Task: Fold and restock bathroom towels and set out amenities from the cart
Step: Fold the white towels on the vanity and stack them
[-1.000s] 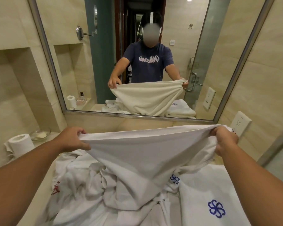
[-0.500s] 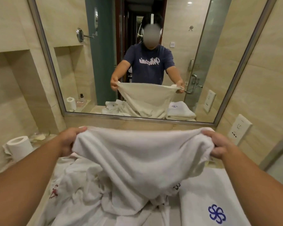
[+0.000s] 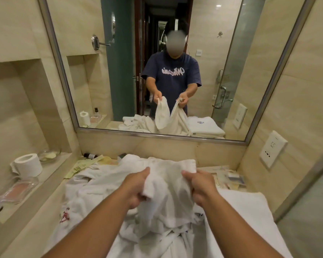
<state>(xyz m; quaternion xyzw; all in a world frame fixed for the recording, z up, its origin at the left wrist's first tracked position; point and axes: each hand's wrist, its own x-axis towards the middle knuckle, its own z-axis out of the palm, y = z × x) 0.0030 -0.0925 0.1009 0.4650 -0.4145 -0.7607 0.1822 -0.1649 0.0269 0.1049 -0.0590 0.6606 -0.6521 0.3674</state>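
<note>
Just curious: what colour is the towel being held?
The towel is plain white, seen best in the head view.

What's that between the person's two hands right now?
In the head view, a bunched stretch of the white towel spans the gap; the left hand and right hand each grip one side of it.

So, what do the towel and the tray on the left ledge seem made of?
Towel: likely cotton terry, matte white; it looks nubby and drapes softly. Tray: clear glass or acrylic, glossy; see-through, with bright glints on its rim.
</note>
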